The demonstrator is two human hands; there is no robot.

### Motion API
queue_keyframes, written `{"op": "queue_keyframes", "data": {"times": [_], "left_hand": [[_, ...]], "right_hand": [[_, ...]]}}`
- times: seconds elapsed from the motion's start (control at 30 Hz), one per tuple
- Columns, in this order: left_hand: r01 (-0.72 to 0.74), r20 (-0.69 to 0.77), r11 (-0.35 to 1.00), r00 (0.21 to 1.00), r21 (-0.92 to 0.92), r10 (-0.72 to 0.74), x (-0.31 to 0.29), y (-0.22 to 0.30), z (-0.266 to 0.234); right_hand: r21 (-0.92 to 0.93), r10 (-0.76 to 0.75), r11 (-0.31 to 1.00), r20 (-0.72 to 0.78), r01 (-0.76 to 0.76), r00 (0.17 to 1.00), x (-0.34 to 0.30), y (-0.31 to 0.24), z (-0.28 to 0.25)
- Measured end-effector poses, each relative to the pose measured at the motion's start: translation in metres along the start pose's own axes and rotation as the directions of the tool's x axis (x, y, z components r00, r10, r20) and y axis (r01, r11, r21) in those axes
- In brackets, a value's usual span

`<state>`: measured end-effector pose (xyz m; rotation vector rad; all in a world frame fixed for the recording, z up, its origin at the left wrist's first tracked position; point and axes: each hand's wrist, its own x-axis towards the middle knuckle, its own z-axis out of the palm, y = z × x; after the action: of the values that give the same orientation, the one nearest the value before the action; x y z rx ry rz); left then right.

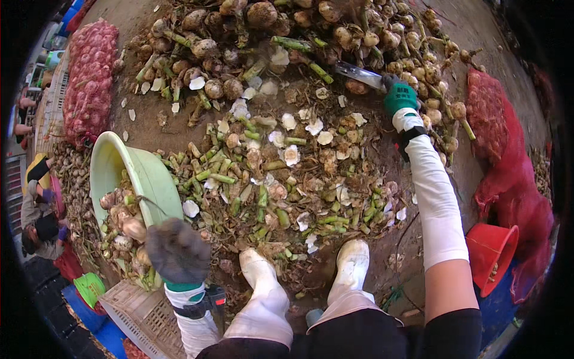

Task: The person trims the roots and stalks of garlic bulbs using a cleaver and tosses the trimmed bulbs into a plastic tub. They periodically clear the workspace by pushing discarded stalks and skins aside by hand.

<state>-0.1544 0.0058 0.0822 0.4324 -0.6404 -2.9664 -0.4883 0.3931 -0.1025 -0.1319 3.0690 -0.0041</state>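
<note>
My left hand [177,250], in a dark grey glove with a green cuff, is closed at the lower rim of a pale green basin [158,176]. The basin is tipped on its side, its mouth toward the left, with trimmed garlic bulbs [133,228] at its opening, above a pale plastic crate [140,311]. My right hand [399,96], in a green and dark glove, is wrapped round the handle of a knife [360,75]. The wide blade points left, beside the pile of garlic with stalks [263,36]. My left fingertips are partly hidden.
Cut stalks and peelings [275,179] cover the ground before my white boots [351,263]. Red net sacks stand left [91,78] and right [487,113]. A red bucket [487,257] lies tilted at the right. Another person [45,221] works at the far left near a green basket [89,289].
</note>
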Motion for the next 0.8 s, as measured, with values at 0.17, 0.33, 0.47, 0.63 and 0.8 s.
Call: {"op": "queue_keyframes", "data": {"times": [0.17, 0.33, 0.47, 0.63, 0.8], "left_hand": [[0.271, -0.103, 0.696, 0.956, 0.666, -0.273, 0.004, -0.026, -0.013], [-0.204, 0.206, 0.027, 0.969, 0.979, -0.133, 0.016, -0.074, -0.020], [-0.118, 0.145, 0.124, 0.961, 0.985, -0.237, 0.022, -0.101, -0.041], [-0.134, 0.140, 0.048, 0.980, 0.990, -0.142, -0.001, -0.092, -0.042], [0.512, -0.335, 0.644, 0.859, 0.569, -0.386, -0.043, -0.086, -0.064]], "right_hand": [[0.277, -0.119, 0.953, -0.032, 0.123, 0.992, -0.042, -0.003, 0.005], [0.827, -0.304, -0.147, 0.485, -0.543, 0.820, -0.177, -0.083, -0.040], [0.815, -0.394, -0.022, 0.525, -0.578, 0.755, -0.247, -0.152, -0.099], [0.869, -0.476, 0.483, 0.154, 0.111, 0.866, -0.275, -0.137, -0.112], [0.596, -0.676, 0.624, 0.088, 0.506, 0.731, -0.300, -0.128, -0.126]]}}
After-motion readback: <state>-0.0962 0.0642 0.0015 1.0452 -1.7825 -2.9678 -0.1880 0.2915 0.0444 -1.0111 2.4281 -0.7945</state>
